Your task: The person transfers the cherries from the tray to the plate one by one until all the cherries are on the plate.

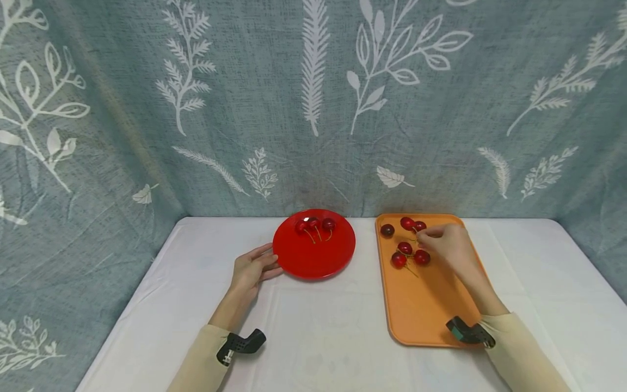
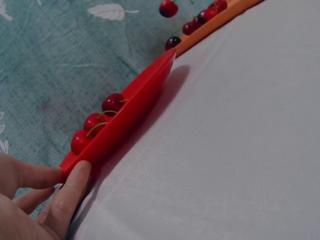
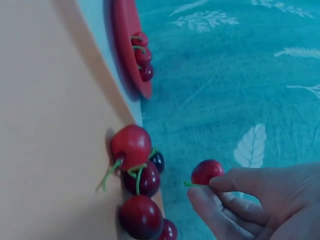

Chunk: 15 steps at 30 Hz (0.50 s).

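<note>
The left hand [image 1: 252,268] holds the left rim of a round red plate [image 1: 313,264]. In the left wrist view, fingers [image 2: 40,175] lie on either side of that rim. Three red cherries [image 1: 329,224] with stems sit near the plate's far side. Over the far part of an orange tray [image 1: 426,310], the right hand [image 1: 448,246] pinches a cherry [image 3: 206,172] at its green stem. This cherry hangs above the tray in the left wrist view. Several other cherries [image 1: 422,257] lie on the tray below and beside the hand, one of them dark [image 1: 387,230].
A white cloth [image 1: 323,337] covers the table beneath plate and tray. Behind it hangs a blue-green curtain [image 1: 274,109] with white leaf patterns, close to the table's far edge. Each wrist wears a black camera strap [image 1: 240,344].
</note>
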Available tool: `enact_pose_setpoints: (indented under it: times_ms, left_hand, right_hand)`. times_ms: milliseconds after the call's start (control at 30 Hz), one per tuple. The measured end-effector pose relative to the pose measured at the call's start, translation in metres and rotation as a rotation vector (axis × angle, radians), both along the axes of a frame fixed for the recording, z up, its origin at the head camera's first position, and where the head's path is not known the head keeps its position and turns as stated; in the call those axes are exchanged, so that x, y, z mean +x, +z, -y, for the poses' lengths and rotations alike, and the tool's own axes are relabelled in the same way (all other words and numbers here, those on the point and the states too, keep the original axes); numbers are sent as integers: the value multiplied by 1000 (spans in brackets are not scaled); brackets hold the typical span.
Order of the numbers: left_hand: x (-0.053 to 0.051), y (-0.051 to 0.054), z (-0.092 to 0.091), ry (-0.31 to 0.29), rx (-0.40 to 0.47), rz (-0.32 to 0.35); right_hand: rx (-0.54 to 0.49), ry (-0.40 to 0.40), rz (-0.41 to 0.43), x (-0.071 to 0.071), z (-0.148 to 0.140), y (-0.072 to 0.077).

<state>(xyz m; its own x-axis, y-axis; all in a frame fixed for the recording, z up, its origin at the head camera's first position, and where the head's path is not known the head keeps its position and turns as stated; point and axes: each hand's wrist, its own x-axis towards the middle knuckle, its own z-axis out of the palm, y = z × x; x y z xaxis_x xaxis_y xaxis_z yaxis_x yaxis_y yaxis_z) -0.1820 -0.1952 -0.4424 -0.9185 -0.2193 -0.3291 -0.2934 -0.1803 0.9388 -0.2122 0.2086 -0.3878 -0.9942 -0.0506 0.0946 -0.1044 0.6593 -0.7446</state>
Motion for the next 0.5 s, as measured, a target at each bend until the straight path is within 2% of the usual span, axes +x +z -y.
enact_pose_setpoints:
  times_ms: [167, 267, 333, 400, 500]
  left_hand:
    - [0, 1, 0, -11, -6, 7]
    - [0, 2, 1, -12, -7, 8]
    - [1, 3, 1, -12, -8, 7]
    - [1, 3, 1, -10, -6, 8]
    - [1, 2, 1, -16, 9, 5]
  right_hand:
    - [-65, 6, 52, -5, 12, -2]
    - [-34, 2, 63, -9, 19, -3]
    - [-56, 4, 85, -11, 25, -3]
    - [-150, 17, 132, -14, 31, -3]
    - [-364, 22, 232, -18, 40, -2]
